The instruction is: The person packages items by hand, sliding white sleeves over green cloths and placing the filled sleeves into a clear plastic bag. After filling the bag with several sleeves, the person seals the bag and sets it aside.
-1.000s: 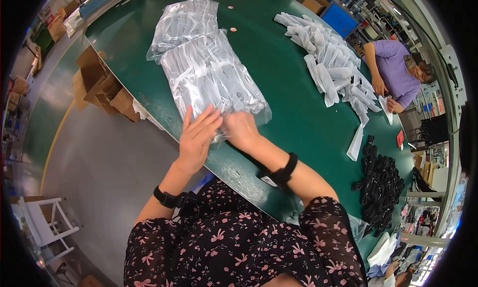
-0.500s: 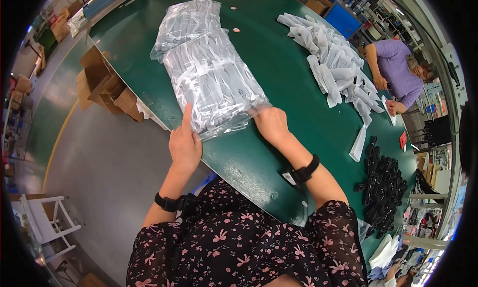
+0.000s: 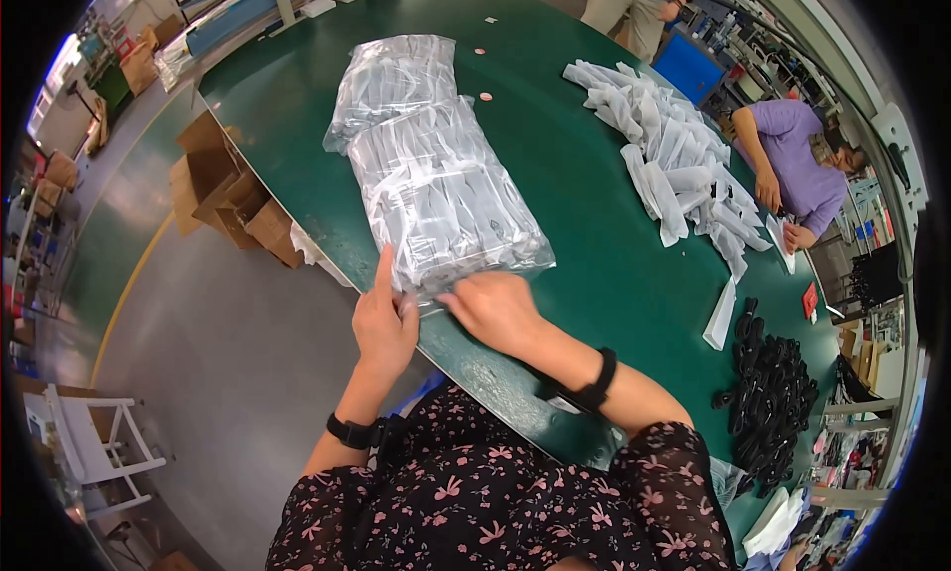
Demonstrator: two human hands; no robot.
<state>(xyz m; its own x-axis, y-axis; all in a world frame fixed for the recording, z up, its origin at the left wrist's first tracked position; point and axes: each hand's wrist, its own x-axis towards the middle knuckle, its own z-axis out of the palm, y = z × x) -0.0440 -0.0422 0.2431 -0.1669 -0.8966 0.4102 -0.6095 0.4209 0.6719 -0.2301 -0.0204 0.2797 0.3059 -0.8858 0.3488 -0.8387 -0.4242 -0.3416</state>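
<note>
A clear plastic bag [image 3: 451, 200], filled with a row of white sleeved packets, lies on the green table in front of me. At its near left corner is my left hand [image 3: 384, 325], the index finger straight along the bag's side and the thumb on the film, gripping the corner. My right hand [image 3: 497, 311] is curled at the bag's near edge, fingers closed on the loose film. Its fingertips are partly hidden. Just beyond, a second filled bag [image 3: 401, 76] touches the far end of the first.
White sleeved packets [image 3: 674, 155] lie heaped on the green table [image 3: 594, 343], right of the bags. Bundled black cables [image 3: 768, 403] are nearer me. A co-worker in purple [image 3: 792, 155] handles a white piece opposite. Cardboard boxes [image 3: 233, 190] stand beyond the left edge.
My right hand has moved left along the bag's near edge, closer to my left hand. The loose film there is drawn in. The view has tilted up slightly, showing another person standing beyond.
</note>
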